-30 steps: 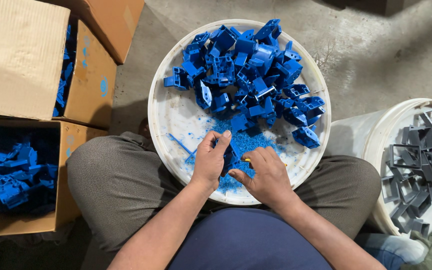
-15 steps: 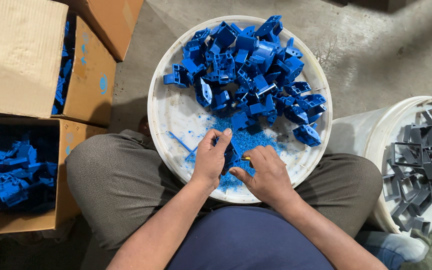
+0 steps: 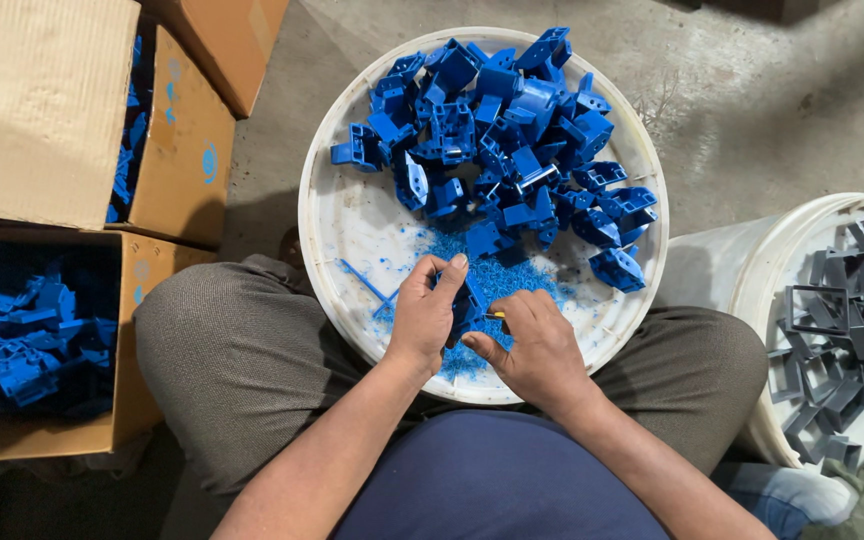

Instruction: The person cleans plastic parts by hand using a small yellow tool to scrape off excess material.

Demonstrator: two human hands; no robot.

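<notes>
Head view: our two hands, left (image 3: 424,315) and right (image 3: 535,350), grip one blue plastic part (image 3: 468,308) over the white tub's (image 3: 352,215) near rim; beyond it, dozens of blue parts (image 3: 507,130) pile up, with bare floor left of the heap.

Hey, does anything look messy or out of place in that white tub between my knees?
Small blue shavings are scattered over the white tub floor near your left hand and right hand, and a thin blue strip lies loose, apart from the piled blue parts.
</notes>
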